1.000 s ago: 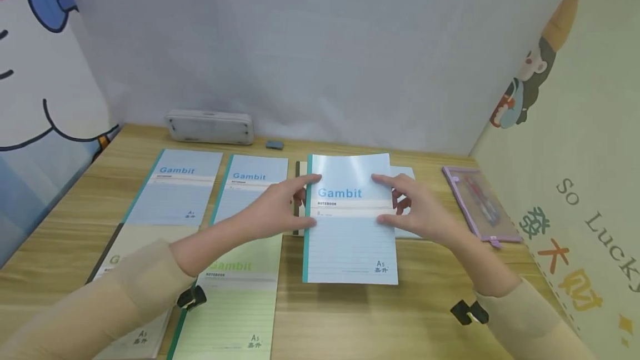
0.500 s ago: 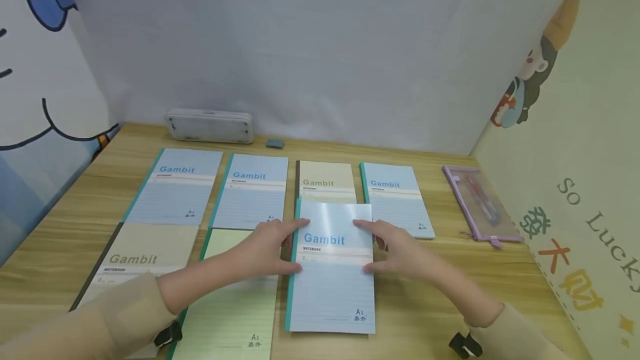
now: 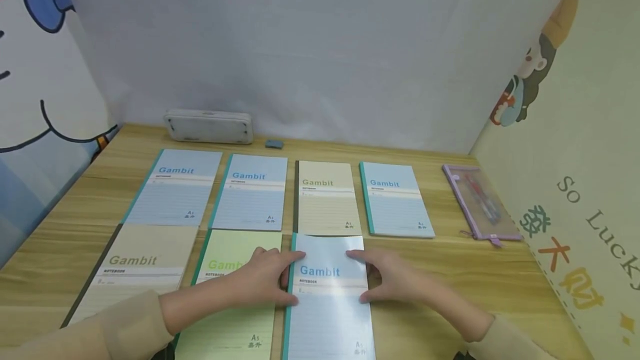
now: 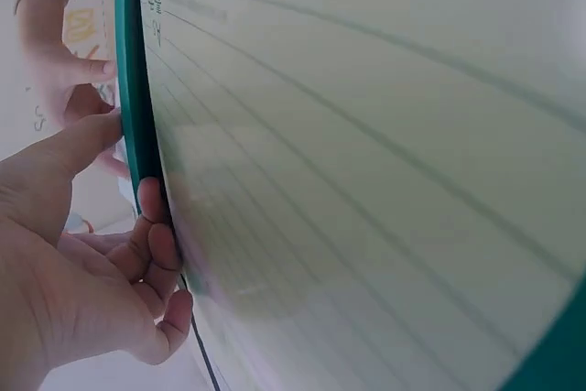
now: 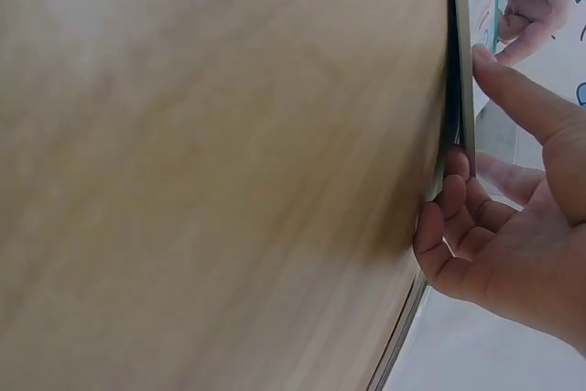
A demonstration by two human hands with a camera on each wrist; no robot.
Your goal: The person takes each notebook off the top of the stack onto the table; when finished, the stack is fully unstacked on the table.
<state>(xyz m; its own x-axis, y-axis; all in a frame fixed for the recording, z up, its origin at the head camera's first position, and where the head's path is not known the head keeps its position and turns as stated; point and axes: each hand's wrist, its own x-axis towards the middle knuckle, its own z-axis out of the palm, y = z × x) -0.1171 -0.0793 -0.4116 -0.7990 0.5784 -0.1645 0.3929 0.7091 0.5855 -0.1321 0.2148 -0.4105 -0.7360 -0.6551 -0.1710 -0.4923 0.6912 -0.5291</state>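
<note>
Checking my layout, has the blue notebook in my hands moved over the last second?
Yes. The blue notebook slid toward you, off the tan notebook it covered, into the front row.

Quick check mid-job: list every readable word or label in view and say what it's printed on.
"Gambit": each notebook cover, e.g. the held blue notebook, the beige notebook, the green notebook.
"NOTEBOOK": under that title, barely legible.
"A5": covers' lower right corner; characters beneath too small.
"So Lucky": right wall panel; orange characters below unreadable.
</note>
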